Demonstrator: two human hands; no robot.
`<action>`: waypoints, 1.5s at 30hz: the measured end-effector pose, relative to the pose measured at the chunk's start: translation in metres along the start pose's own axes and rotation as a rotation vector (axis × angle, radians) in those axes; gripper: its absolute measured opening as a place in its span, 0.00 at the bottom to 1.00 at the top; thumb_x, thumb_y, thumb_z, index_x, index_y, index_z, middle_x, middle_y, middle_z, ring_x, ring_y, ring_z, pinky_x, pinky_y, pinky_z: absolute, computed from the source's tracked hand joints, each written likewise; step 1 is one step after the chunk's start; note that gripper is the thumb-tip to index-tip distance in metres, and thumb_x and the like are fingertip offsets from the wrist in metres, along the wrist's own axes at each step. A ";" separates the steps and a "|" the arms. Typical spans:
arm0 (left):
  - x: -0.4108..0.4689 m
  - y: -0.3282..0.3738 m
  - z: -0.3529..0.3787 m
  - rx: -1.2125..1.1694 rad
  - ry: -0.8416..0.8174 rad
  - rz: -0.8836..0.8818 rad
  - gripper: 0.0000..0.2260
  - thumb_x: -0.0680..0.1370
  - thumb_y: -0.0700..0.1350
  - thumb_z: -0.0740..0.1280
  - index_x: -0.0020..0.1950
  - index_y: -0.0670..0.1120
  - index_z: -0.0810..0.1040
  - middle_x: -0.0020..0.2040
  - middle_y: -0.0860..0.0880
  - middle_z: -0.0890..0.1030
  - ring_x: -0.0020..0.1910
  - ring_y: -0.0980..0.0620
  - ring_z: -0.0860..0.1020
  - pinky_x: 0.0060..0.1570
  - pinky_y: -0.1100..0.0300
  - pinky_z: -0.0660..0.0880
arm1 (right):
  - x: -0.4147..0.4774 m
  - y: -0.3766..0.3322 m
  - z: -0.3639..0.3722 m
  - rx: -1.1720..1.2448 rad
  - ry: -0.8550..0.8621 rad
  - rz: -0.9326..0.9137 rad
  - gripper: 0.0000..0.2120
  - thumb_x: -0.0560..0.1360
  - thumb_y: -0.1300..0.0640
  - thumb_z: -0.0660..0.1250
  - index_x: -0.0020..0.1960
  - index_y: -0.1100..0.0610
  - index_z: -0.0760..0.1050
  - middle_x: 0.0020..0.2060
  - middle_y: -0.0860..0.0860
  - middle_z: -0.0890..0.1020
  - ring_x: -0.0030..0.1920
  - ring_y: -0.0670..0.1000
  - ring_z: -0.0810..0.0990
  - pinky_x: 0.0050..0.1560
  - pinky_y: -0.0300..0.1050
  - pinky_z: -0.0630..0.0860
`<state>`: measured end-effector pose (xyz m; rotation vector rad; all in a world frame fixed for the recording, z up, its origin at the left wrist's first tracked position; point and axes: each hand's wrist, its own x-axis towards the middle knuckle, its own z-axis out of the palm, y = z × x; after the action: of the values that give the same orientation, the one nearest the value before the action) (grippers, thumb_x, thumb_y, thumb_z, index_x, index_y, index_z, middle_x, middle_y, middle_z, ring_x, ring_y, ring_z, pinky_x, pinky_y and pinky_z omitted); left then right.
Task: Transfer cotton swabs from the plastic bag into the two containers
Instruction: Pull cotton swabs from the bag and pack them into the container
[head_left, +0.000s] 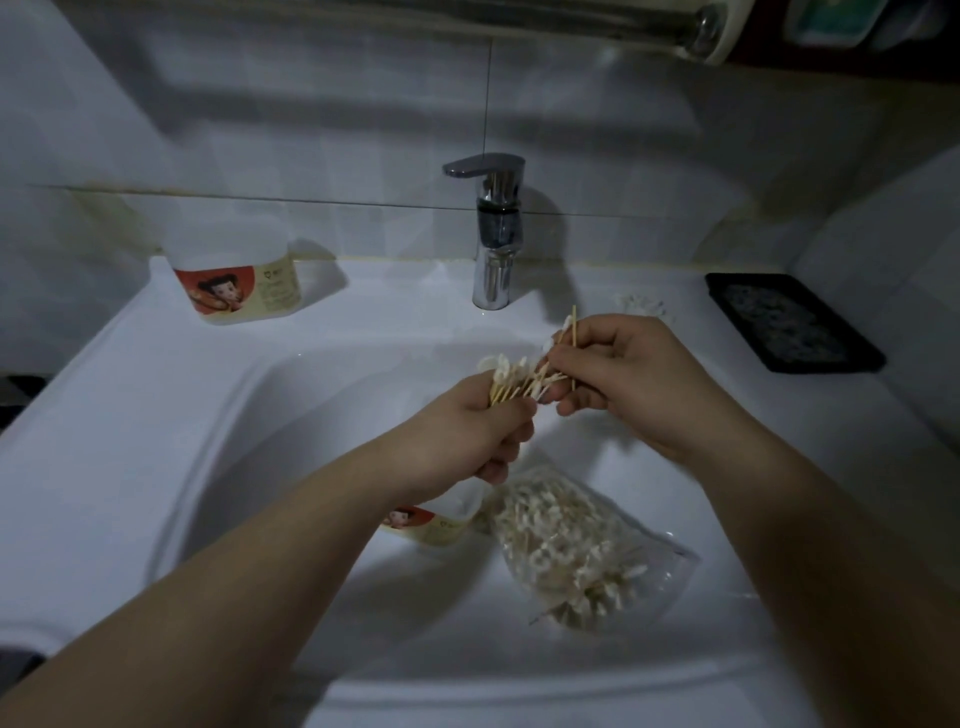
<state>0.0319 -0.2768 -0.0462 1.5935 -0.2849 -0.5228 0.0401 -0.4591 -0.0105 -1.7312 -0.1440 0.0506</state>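
Both your hands hold cotton swabs over the sink basin.

Your left hand (467, 431) fists a swab bundle (511, 376); your right hand (631, 379) pinches a few. Below your fingers, near the basin's front wall, lie the plastic bag (582, 551) and one container (431, 519); the other container (236, 270) stands on the sink (156, 374) ledge, well left.

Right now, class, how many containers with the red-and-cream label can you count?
2. One container stands on the sink ledge, left of the tap. The other container lies in the basin beside the bag of cotton swabs, partly hidden by the left hand.
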 end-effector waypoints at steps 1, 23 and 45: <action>0.000 0.000 0.000 0.015 0.017 -0.009 0.09 0.86 0.43 0.59 0.45 0.46 0.69 0.29 0.55 0.68 0.25 0.57 0.63 0.26 0.64 0.64 | 0.000 0.000 0.000 0.019 0.010 -0.001 0.05 0.79 0.67 0.68 0.48 0.69 0.81 0.38 0.63 0.83 0.36 0.53 0.82 0.37 0.41 0.80; 0.009 -0.002 -0.003 -0.352 0.274 0.081 0.13 0.84 0.43 0.64 0.56 0.32 0.78 0.46 0.42 0.85 0.46 0.45 0.85 0.45 0.57 0.82 | -0.002 0.006 0.008 -0.008 -0.061 0.050 0.05 0.79 0.67 0.68 0.50 0.70 0.81 0.39 0.63 0.84 0.37 0.54 0.84 0.41 0.43 0.83; 0.008 -0.010 0.003 -0.031 0.424 0.151 0.09 0.80 0.47 0.70 0.49 0.42 0.86 0.33 0.51 0.79 0.30 0.55 0.74 0.36 0.59 0.74 | -0.001 0.014 0.020 -0.270 -0.089 0.048 0.09 0.77 0.69 0.66 0.47 0.63 0.85 0.33 0.58 0.85 0.32 0.54 0.84 0.39 0.43 0.82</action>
<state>0.0365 -0.2823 -0.0579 1.5950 -0.0741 -0.0667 0.0378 -0.4416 -0.0281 -2.0027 -0.1811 0.1491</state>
